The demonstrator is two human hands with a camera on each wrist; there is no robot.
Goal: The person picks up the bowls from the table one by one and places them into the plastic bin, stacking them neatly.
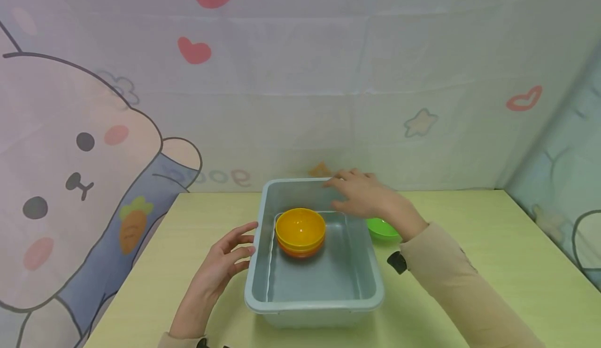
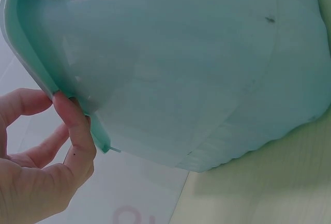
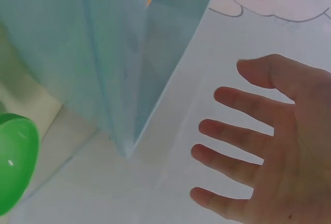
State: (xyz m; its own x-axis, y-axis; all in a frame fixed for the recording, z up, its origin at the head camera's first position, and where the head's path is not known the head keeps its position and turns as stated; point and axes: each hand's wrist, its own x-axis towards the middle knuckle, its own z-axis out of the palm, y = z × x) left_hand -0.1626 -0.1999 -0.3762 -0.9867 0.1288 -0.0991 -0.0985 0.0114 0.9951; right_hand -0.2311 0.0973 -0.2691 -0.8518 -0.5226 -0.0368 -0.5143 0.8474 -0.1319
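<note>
A grey-blue plastic bin (image 1: 316,304) stands on the table. Inside it, toward the left, sits a stack of bowls: a yellow bowl (image 1: 300,228) on top and an orange bowl (image 1: 300,254) below. My left hand (image 1: 225,256) is at the bin's left side, loosely bent fingertips touching the outside of the rim; the left wrist view shows these fingers (image 2: 77,125) under the rim's edge. Above the far right corner, my right hand (image 1: 361,194) reaches with spread fingers (image 3: 238,136) and holds nothing. A green bowl (image 1: 382,229) lies right of the bin, partly hidden by the right forearm.
The pale yellow table (image 1: 474,254) extends on both sides of the bin. Behind it hangs a cloth backdrop (image 1: 300,129) printed with a cartoon animal, hearts and stars. In the right wrist view the green bowl (image 3: 18,162) appears near the bin's outer wall (image 3: 57,48).
</note>
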